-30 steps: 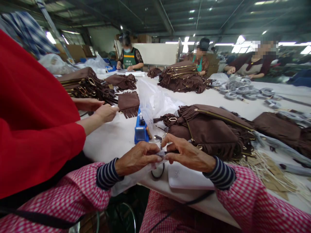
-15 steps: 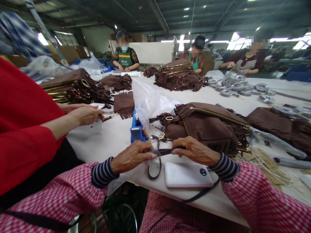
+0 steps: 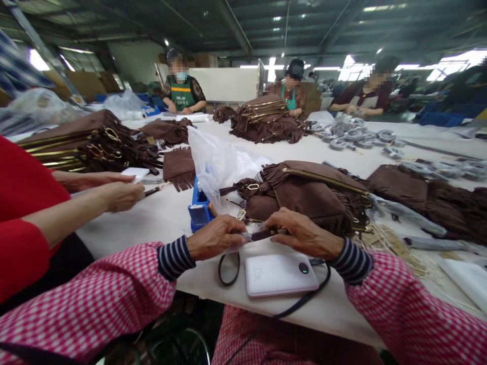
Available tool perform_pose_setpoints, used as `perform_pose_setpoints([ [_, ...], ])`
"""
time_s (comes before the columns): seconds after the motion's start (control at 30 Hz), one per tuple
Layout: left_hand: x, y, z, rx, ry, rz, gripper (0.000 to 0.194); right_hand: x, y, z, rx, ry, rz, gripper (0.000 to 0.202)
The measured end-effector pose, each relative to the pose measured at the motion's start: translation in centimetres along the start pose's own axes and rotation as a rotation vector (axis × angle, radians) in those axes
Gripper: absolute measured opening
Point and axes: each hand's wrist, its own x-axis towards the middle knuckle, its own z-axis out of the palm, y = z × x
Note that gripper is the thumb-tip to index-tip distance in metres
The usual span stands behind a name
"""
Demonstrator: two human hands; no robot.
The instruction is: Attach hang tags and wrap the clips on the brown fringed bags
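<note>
Above the near edge of a white cloth-like surface (image 3: pixel 207 281), two bare hands hold a narrow dark-brown strap (image 3: pixel 262 234) partly wrapped in thin clear plastic film (image 3: pixel 249 236). The left hand (image 3: pixel 218 237) pinches the wrapped part between thumb and fingers; the right hand (image 3: pixel 302 233) closes on the strap opposite, just in front of a brown fringed soft-looking bag (image 3: pixel 315 187) with a gold-coloured zip. The strap looks light and pliable, and should bend readily; the film is likely slick and easily creased or torn, so a fingertip pinch through film and strap together seems the surest hold. Curled fingers hide both gripped parts, and any metal fitting beneath the right hand is hard to make out. Whether the film's end is sealed cannot be told.
</note>
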Motion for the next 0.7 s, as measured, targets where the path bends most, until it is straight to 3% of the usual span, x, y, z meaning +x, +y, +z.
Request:
perform_pose_setpoints([
  [0.13,0.1,-0.3,-0.2,-0.145,-0.024,-0.084,0.029,-0.7,0.8,0.2,-0.198,0.088,0.012,0.017],
  [0.33,1.6,-0.1,0.1,-0.357,-0.070,-0.259,0.042,-0.4,1.0,0.4,-0.039,0.131,0.035,0.007],
  [0.57,5.0,0.3,2.1,-0.359,-0.077,-0.122,0.043,-0.4,1.4,-0.6,0.166,0.081,0.080,0.011],
  [0.7,4.0,1.3,-0.1,-0.045,-0.044,0.031,0.045,-0.5,2.0,-0.4,0.271,0.109,0.116,0.010],
])
